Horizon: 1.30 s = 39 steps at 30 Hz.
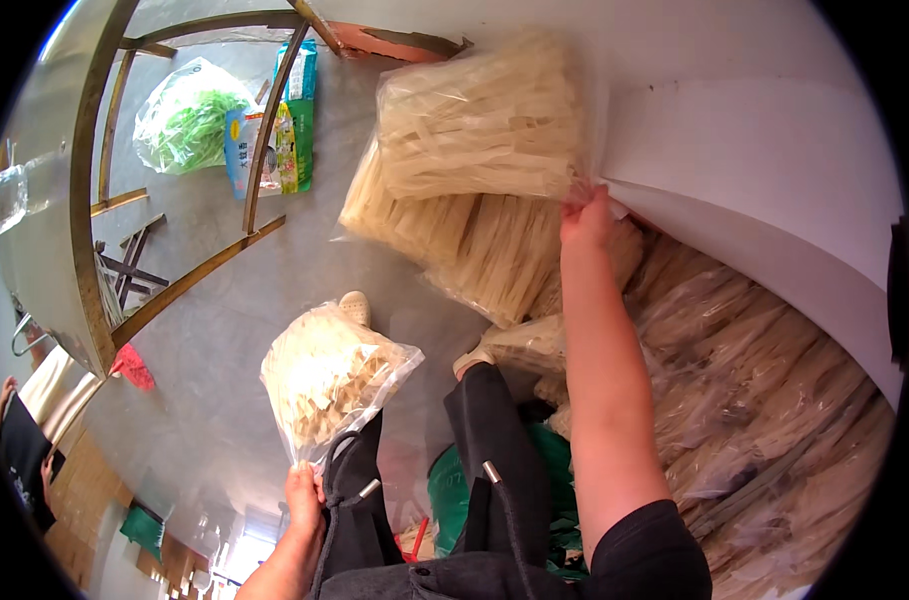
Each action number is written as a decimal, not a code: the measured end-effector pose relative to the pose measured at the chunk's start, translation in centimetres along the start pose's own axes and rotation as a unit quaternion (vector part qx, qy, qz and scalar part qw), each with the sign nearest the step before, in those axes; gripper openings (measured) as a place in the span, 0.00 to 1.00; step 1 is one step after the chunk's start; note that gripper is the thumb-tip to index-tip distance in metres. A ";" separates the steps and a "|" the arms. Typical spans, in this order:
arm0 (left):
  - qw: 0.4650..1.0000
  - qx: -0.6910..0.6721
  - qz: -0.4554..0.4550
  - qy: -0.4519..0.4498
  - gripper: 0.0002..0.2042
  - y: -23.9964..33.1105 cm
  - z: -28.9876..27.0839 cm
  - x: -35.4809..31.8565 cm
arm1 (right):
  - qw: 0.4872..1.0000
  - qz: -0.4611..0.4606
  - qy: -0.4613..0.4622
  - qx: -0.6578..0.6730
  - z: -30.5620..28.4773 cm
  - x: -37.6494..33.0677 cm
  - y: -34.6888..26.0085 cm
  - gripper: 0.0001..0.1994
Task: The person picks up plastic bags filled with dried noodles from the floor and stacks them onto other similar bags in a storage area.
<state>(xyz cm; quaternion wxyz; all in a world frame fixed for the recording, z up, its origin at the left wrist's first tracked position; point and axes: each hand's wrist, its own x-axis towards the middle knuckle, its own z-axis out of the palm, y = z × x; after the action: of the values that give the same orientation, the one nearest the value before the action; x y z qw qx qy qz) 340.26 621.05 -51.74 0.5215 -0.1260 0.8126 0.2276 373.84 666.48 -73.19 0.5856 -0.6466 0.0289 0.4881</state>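
My left hand (305, 498) is closed on the gathered end of a clear plastic bag of pale dried strips (339, 375), which hangs in front of my legs. Out at arm's length, my right hand (586, 215) grips the corner of another clear bag of pale strips (484, 120). That bag lies over or just above a stack of similar bags (504, 250) by the wall; whether it touches them I cannot tell. The strips are flat and noodle-like. Their exact kind does not show.
Many more strip-filled bags (744, 400) are heaped along the white wall (754, 130) on my right. A metal-legged table frame (189, 275) stands left, beyond it a bag of green stuff (194, 115) and colourful packages (274, 140). A green sack (454, 490) is by my legs. Another person (24, 450) is far left.
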 end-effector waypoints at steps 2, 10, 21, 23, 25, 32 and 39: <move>1.000 -0.006 0.005 0.005 0.11 -0.6 -0.3 0.7 | 0.998 0.020 0.032 -0.043 -2.2 2.9 0.7 0.21; 0.999 0.009 -0.035 0.029 0.09 2.0 1.1 -0.5 | 0.974 0.197 -0.114 0.026 -1.3 -4.7 5.3 0.36; 0.999 0.026 -0.031 0.014 0.11 2.8 0.5 0.1 | 0.951 0.191 0.017 0.241 1.3 -2.6 15.1 0.26; 0.999 0.019 -0.025 0.023 0.10 2.9 0.6 0.1 | 0.963 0.152 -0.017 0.221 3.4 -0.4 13.8 0.24; 0.999 -0.003 -0.028 0.031 0.10 3.2 1.3 -0.1 | 0.973 0.180 -0.046 0.136 3.2 1.4 12.3 0.22; 0.995 0.096 0.010 -0.010 0.13 3.1 2.3 -1.4 | 0.716 0.325 -0.349 -0.511 -2.7 -10.4 10.4 0.36; 0.973 0.120 0.006 -0.198 0.11 7.1 8.3 -8.0 | 0.650 0.494 -0.280 -0.506 -11.9 -21.1 6.3 0.49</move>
<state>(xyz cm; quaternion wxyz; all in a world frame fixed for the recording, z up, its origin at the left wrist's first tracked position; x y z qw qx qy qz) 347.10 631.11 -45.77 0.6821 -0.0101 0.7154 0.1514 366.07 643.86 -65.69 -0.1791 -0.5652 -0.0728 0.8020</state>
